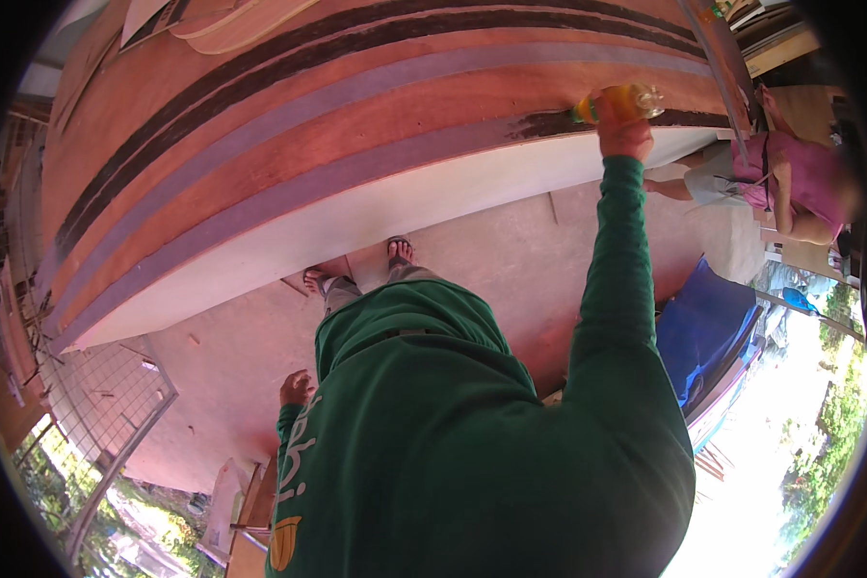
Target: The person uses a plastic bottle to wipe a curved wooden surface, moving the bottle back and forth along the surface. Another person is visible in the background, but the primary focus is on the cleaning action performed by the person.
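Observation:
My right hand [626,133] is wrapped round a bottle [636,99] with a yellow and green wrapping and a clear end. The bottle lies on its side against the wooden panel [356,116], over a dark, wet-looking strip [544,125] near the panel's front edge. Part of the bottle is hidden by my fingers. My left hand [297,388] hangs low by my side, away from the panel, its fingers loosely bent and apart with nothing seen in them. Black and purple bands run along the reddish panel.
Another person [790,183] in a pink top stands at the right end of the panel. A blue cover [705,323] lies over something on the right. Wire mesh [116,405] stands at the left, and wooden pieces [246,506] are behind me. Thin boards [246,24] rest on the panel's far side.

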Available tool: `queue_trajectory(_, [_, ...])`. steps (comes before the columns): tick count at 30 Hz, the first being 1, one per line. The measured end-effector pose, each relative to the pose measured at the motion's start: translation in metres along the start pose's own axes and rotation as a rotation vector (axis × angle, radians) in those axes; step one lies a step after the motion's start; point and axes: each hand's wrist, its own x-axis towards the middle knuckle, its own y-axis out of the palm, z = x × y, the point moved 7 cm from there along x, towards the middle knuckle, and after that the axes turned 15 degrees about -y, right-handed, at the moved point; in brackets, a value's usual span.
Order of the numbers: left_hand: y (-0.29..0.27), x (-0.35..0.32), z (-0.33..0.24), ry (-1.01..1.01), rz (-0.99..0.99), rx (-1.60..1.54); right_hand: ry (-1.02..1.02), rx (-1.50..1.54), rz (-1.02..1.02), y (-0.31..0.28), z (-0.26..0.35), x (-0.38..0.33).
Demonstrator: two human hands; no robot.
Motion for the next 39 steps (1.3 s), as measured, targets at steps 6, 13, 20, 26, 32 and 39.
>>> queue_trajectory(6, [0.004,-0.01,-0.001,-0.231,-0.021,-0.093,-0.063,0.13,0.003,0.003,0.001,0.006])
queue_trajectory(13, [0.024,-0.014,-0.028,-0.08,-0.025,-0.012,0.041,0.174,-0.053,0.011,-0.02,0.011])
queue_trajectory(20, [0.028,0.011,0.083,-0.321,0.047,-0.327,0.107,0.227,0.109,0.023,0.01,-0.004])
queue_trajectory(26, [0.018,-0.01,0.018,-0.074,0.022,-0.136,-0.015,0.122,0.039,0.019,0.049,-0.021])
queue_trajectory(32, [0.008,-0.007,-0.009,-0.202,-0.004,-0.065,-0.098,0.465,-0.049,0.032,0.055,-0.033])
queue_trajectory(39, [0.006,0.004,-0.005,-0.277,0.014,-0.201,0.017,0.199,0.004,0.021,0.103,-0.054])
